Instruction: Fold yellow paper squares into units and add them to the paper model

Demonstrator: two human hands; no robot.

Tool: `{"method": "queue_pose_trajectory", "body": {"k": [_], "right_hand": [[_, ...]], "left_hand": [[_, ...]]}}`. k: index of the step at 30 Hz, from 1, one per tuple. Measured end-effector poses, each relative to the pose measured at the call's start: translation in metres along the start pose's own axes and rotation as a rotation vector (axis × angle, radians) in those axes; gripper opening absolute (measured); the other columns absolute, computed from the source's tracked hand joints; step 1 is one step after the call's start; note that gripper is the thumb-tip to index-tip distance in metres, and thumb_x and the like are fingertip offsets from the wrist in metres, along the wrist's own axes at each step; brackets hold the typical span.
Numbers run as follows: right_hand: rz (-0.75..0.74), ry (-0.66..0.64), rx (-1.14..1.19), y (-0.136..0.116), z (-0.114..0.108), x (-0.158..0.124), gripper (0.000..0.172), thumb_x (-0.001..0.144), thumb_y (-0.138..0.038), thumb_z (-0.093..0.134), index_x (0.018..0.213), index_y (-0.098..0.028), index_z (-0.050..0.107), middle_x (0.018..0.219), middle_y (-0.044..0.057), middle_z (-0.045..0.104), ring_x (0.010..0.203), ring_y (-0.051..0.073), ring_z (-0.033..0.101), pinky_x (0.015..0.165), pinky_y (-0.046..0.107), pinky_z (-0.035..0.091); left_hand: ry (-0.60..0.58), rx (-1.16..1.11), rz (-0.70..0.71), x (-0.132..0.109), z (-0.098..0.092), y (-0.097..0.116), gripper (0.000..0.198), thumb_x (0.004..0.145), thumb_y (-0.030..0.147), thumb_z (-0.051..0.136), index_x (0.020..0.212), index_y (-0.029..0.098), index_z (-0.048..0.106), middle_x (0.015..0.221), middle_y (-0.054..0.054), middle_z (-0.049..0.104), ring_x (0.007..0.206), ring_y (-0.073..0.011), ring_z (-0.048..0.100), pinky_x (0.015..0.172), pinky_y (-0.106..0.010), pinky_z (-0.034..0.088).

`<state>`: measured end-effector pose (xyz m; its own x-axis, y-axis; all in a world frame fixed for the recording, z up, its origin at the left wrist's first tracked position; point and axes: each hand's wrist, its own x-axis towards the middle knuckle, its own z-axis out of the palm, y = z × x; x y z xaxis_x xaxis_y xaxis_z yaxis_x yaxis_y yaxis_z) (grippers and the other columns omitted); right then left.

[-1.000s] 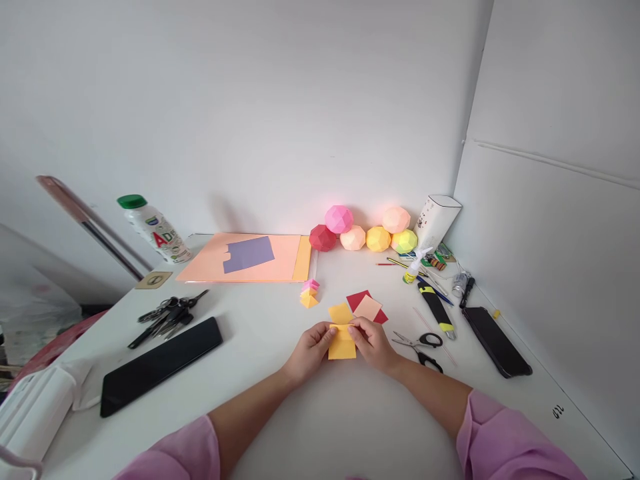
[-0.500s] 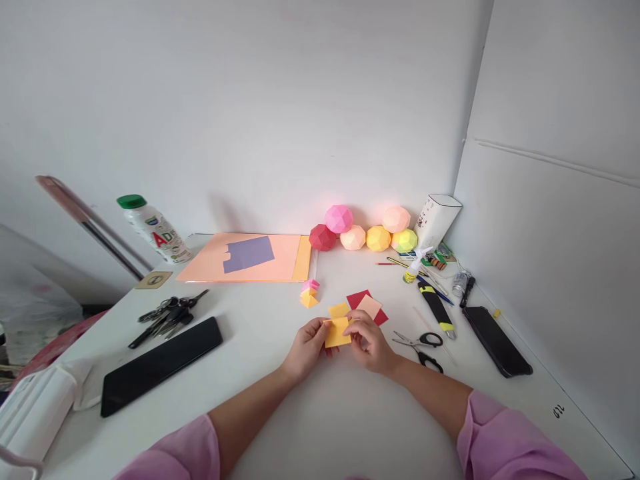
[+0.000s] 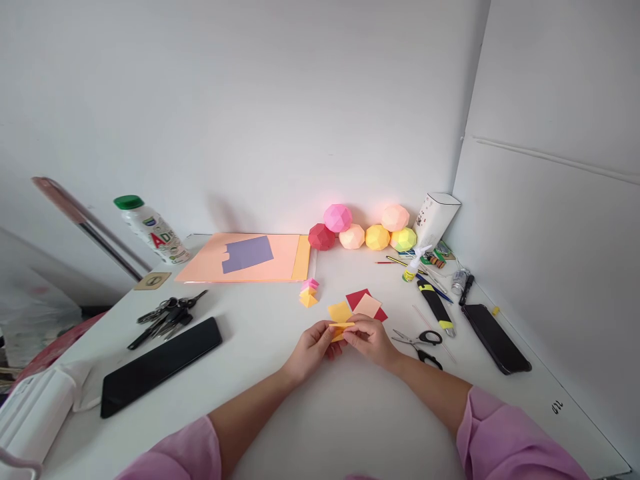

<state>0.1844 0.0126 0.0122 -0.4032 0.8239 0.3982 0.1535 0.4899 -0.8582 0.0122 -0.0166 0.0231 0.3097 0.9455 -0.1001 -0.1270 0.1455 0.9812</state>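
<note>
Between my two hands is a small square of yellow paper, bent over so that its upper edge shows as a narrow strip. My left hand pinches its left side, and my right hand pinches the right side with thumb and fingers. Just beyond my fingertips lies another yellow paper square. Red paper squares with a peach square on top lie beside it. Small folded paper pieces in pink and yellow stand a little farther left.
Scissors, a utility knife and a glue bottle lie or stand to the right, near a black phone. Faceted paper balls line the wall. On the left are keys, a black slab-like device and a bottle.
The yellow paper has gone from facing me flat to being bent and tipped nearly edge-on. My right hand's fingers have closed in on its right side.
</note>
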Motion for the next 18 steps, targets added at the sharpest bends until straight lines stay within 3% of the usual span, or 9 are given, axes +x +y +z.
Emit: {"method": "queue_pose_trajectory", "body": {"k": [4,18], "right_hand": [[0.024,0.028,0.073,0.0053,0.0005,-0.0007,0.016,0.079,-0.031,0.061,0.076,-0.017,0.067,0.083,0.008,0.062,0.072,0.016,0.06,0.057,0.027,0.051],[0.076,0.052,0.122,0.0049,0.001,-0.002,0.008,0.076,-0.025,0.065,0.075,-0.017,0.066,0.077,0.005,0.061,0.067,0.015,0.059,0.054,0.027,0.049]], "left_hand": [[-0.011,0.013,-0.016,-0.0015,-0.0005,-0.0004,0.035,0.08,0.047,0.054,0.097,0.016,0.055,0.08,-0.003,0.063,0.064,-0.0134,0.057,0.058,-0.025,0.045],[0.0,0.064,-0.042,0.0008,-0.0009,-0.0061,0.027,0.079,0.042,0.056,0.087,0.016,0.056,0.078,-0.002,0.063,0.062,-0.0115,0.056,0.057,-0.024,0.044]]}}
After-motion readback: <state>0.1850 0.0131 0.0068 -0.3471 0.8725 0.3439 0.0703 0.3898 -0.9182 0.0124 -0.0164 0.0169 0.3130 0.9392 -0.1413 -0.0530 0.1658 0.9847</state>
